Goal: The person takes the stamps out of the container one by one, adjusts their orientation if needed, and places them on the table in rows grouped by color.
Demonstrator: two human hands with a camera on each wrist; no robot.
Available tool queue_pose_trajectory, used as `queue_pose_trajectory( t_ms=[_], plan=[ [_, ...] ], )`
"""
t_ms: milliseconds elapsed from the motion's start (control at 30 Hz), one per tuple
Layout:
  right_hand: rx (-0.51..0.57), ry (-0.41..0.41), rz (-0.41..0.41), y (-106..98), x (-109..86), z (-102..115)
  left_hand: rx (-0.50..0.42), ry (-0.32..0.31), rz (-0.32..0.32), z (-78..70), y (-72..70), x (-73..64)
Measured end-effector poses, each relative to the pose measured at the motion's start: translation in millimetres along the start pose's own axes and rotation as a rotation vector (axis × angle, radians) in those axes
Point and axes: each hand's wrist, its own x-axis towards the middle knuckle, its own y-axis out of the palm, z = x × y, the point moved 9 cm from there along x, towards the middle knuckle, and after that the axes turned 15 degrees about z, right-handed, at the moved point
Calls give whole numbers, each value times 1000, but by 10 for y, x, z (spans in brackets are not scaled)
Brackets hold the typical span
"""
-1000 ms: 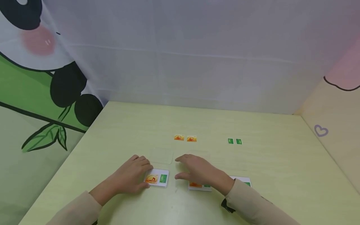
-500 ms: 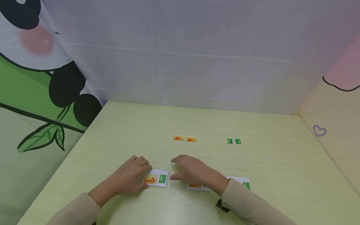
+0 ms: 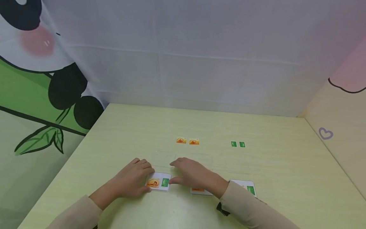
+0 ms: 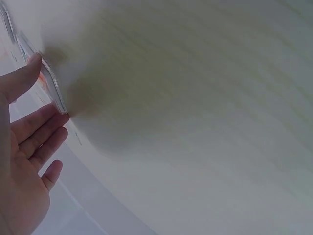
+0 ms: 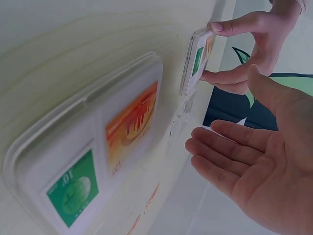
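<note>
Two hands are busy on the counter (image 3: 128, 127): the left hand (image 3: 132, 179) pinches the left end of a white case (image 3: 160, 182), the right hand (image 3: 191, 173), fingers extended, holds nothing just beside that case's right edge, and orange stamps (image 3: 194, 142) lie beyond it

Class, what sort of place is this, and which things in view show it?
Probably a screened-off tabletop workspace: a pale table, a creased grey backdrop behind it and a cartoon panel on the left.
</note>
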Motion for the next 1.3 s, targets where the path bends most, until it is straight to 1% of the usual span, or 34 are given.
queue_pose_trajectory(
  t_ms=[233,600,733,967,1167,1300],
  plan=[
    [-3,-6,20,-3,40,16,12,18,-30,-25,-35,16],
    [-15,-28,39,-24,105,45,24,24,-86,-26,-53,19],
    [-26,-34,45,-30,136,59,20,20,-83,-25,-64,31],
    [-43,2,41,-63,190,31,-2,14,-71,-26,-82,64],
    [-48,-19,52,-63,217,18,-8,10,-64,-25,-83,94],
    [-57,-27,55,-71,238,17,-7,16,-72,-35,-99,107]
  ],
)
